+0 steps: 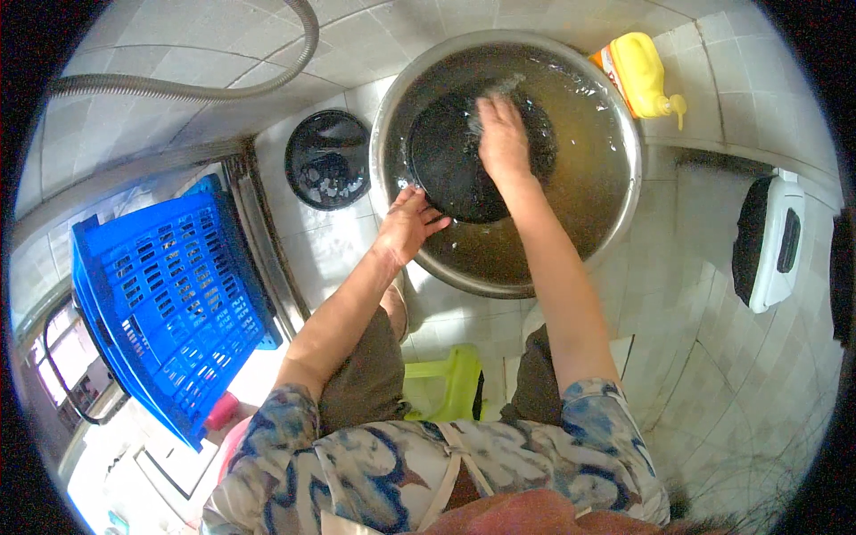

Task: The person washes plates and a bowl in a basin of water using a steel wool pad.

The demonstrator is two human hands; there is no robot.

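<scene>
A large round metal basin (625,221) of brownish water stands on the tiled floor before me. In it lies a round black pan or tray (448,154); its exact kind cannot be told. My left hand (406,224) is at the black piece's lower left edge, thumb and fingers around its rim. My right hand (503,137) lies flat over its upper right part, fingers at the water, with some clear or pale material under the fingertips that I cannot make out.
Left of the basin sits a round black tray (328,160) with wet spots. A yellow pump bottle (638,73) stands at the upper right. Blue plastic crates (174,294) are at the left, a grey corrugated hose (194,90) above. A green plastic stool (455,388) is between my legs.
</scene>
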